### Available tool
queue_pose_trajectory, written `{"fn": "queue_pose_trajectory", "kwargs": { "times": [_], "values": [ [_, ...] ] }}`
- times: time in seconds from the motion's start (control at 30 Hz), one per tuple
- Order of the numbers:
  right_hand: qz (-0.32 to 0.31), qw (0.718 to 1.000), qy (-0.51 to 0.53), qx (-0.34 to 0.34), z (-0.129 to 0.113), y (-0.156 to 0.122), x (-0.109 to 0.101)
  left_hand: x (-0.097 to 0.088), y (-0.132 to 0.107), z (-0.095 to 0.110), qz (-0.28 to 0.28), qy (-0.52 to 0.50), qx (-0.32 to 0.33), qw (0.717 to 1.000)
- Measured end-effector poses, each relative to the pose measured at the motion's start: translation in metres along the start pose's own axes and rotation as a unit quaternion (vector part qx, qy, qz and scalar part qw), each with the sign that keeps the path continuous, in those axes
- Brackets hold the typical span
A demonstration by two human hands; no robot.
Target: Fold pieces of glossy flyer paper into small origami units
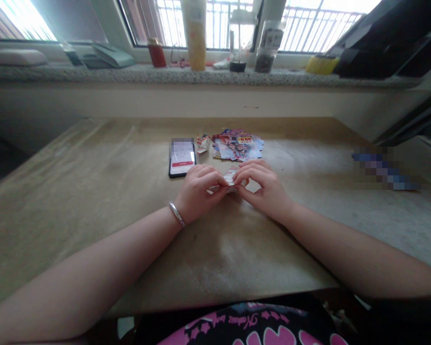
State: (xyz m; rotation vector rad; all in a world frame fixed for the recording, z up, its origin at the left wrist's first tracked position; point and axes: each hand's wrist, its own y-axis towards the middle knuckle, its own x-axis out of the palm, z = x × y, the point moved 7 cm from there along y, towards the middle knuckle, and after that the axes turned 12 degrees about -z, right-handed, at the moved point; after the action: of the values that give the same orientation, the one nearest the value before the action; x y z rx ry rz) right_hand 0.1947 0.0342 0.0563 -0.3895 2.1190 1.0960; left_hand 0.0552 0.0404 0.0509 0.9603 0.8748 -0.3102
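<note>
Between my two hands is a piece of folded paper (231, 175), white with red print, held just above the table. My left hand (204, 186) pinches its left side between thumb and fingers; a silver bangle circles that wrist. On the other side, my right hand (260, 184) pinches the paper with thumb and bent fingers. Much of the paper is hidden by the fingers. Behind my left hand lies a phone (182, 160) with its screen lit. Beyond the hands sit a small folded red-and-white paper piece (203, 143) and a stack of colourful printed leaflets (238, 145).
The table (104, 201) reaches to the wall under the window. A blurred blue item (384, 170) lies at the right. Along the granite sill (111, 74) stand a red container (156, 52), a tall yellowish bottle (196, 36), clear jars (266, 50) and a yellow object (321, 64).
</note>
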Motion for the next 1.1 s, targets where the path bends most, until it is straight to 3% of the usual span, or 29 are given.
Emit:
{"fn": "queue_pose_trajectory", "kwargs": {
  "times": [0.23,0.47,1.1],
  "values": [
    [-0.027,0.999,-0.025,0.005,0.0007,0.0002,0.0054,0.0033,0.0008,0.0076,-0.006,0.080,0.018,0.997],
    [-0.009,1.000,-0.023,0.014,0.0010,-0.0006,0.0040,0.0027,0.0006,0.0006,-0.009,0.043,-0.008,0.999],
    [-0.012,0.999,-0.051,0.003,0.0007,-0.0001,0.0052,0.0020,0.0007,0.0060,-0.011,0.105,0.033,0.994]
  ]
}}
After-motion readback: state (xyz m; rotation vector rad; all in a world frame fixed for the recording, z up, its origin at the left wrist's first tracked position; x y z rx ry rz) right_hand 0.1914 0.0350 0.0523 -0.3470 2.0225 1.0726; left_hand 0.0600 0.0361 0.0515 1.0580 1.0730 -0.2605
